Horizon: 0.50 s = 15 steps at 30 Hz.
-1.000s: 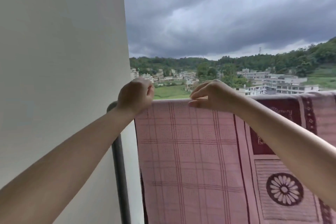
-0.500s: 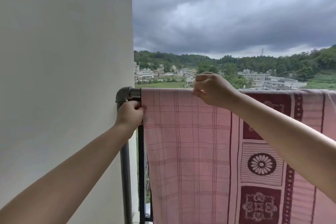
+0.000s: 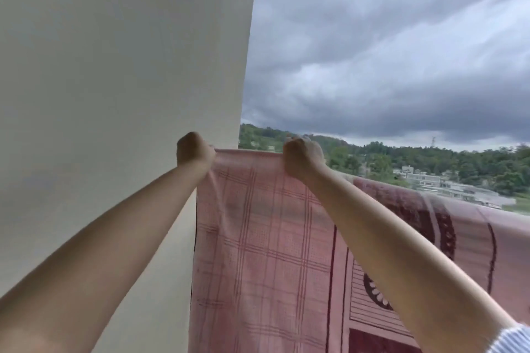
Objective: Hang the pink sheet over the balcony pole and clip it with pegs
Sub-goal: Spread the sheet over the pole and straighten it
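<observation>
The pink sheet (image 3: 258, 238), checked with dark red floral panels to the right, hangs in front of me with its top edge running from the wall down to the right. My left hand (image 3: 193, 152) is fisted on the sheet's top left corner beside the wall. My right hand (image 3: 301, 159) grips the top edge a short way to the right. The stretch of cloth between my hands is pulled taut. The balcony pole is hidden behind the sheet and my hands. No pegs are in view.
A plain cream wall (image 3: 114, 94) fills the left half, its corner close to my left hand. Beyond the sheet are a dark cloudy sky, wooded hills and distant buildings (image 3: 424, 180). A striped sleeve cuff (image 3: 510, 338) shows at the lower right.
My left hand rose from the sheet's left side edge below the pole elbow to its top corner. Both hands now grip the top edge. The view tilted up and the pole went out of sight.
</observation>
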{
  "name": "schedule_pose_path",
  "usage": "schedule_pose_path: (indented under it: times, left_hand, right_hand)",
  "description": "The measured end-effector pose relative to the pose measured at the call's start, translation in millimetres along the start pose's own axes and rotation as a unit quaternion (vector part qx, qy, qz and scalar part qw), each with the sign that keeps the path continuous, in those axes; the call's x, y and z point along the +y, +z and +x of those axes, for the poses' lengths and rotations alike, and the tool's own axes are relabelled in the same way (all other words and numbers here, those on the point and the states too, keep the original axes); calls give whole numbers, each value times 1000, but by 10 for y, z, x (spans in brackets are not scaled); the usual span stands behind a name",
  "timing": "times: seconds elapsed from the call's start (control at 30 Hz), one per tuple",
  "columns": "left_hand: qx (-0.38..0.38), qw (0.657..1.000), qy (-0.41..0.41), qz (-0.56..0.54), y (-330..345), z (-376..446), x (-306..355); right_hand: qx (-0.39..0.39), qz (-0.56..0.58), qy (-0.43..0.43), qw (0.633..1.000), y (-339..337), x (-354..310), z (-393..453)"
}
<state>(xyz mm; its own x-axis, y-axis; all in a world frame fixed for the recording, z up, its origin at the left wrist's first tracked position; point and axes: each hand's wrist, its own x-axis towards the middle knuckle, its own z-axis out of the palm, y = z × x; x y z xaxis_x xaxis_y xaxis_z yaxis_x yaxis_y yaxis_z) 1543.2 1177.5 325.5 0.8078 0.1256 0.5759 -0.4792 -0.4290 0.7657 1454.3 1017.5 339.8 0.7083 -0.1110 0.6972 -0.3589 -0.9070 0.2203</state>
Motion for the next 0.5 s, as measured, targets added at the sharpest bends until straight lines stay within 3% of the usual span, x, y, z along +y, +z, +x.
schedule_pose_path:
  times: [0.13, 0.2, 0.27, 0.33, 0.43, 0.5]
  left_hand:
    - [-170, 978, 7, 120, 209, -100, -168]
    - [-214, 968, 2, 129, 235, -252, -250]
    - [-203, 974, 12, 101, 188, -449, -295]
    - [-122, 984, 82, 98, 125, -687, -303]
    - [-55, 965, 234, 107, 112, -1035, -382]
    - [-55, 967, 233, 93, 130, -1219, -507]
  right_hand:
    - [-166, 69, 41, 983, 233, -2, -64]
    - [-230, 139, 42, 962, 211, 42, -227]
    - [-224, 188, 13, 956, 73, 97, -436]
    - [-162, 207, -33, 964, -58, 128, -672]
    - [-122, 149, -92, 977, -54, 155, -1048]
    - [-72, 120, -98, 985, 0, 201, -1256]
